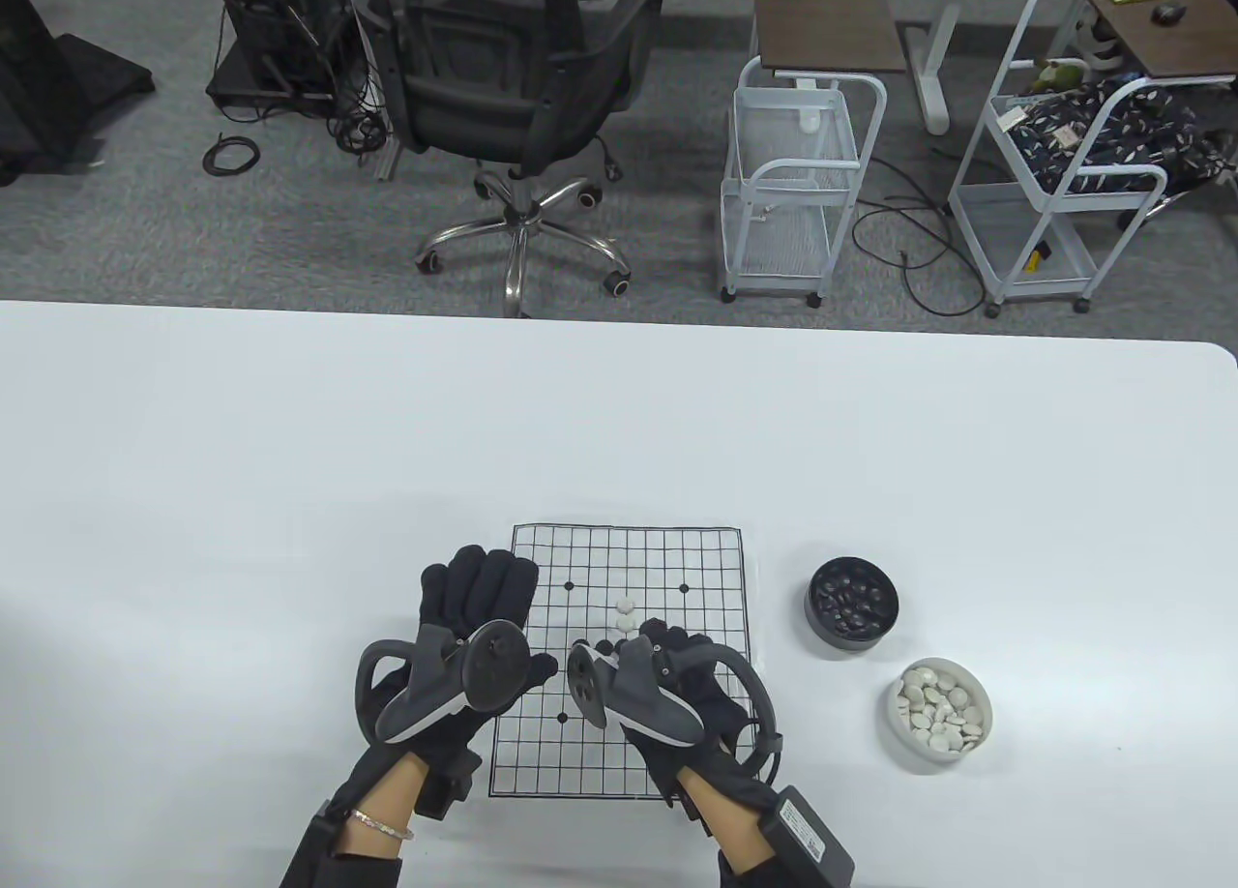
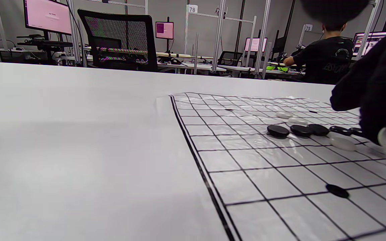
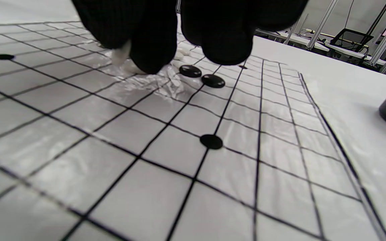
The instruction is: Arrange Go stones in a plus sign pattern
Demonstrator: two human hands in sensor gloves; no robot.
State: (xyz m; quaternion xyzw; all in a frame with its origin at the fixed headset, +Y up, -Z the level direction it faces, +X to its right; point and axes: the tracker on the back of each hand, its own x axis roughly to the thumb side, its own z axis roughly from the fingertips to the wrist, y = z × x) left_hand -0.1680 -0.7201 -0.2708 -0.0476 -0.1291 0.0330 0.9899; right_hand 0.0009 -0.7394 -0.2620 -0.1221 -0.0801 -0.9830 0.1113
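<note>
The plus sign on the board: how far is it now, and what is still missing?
Done: a row of black stones crosses the Go board, and white stones run up from it. In hand: the right hand pinches a white stone low over the grid. Left: the lower white arm, it seems. The left hand rests flat.

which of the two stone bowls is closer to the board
The black bowl holding the black stones. It stands just off the board's right edge, while the white bowl of white stones sits farther right and nearer the person.
</note>
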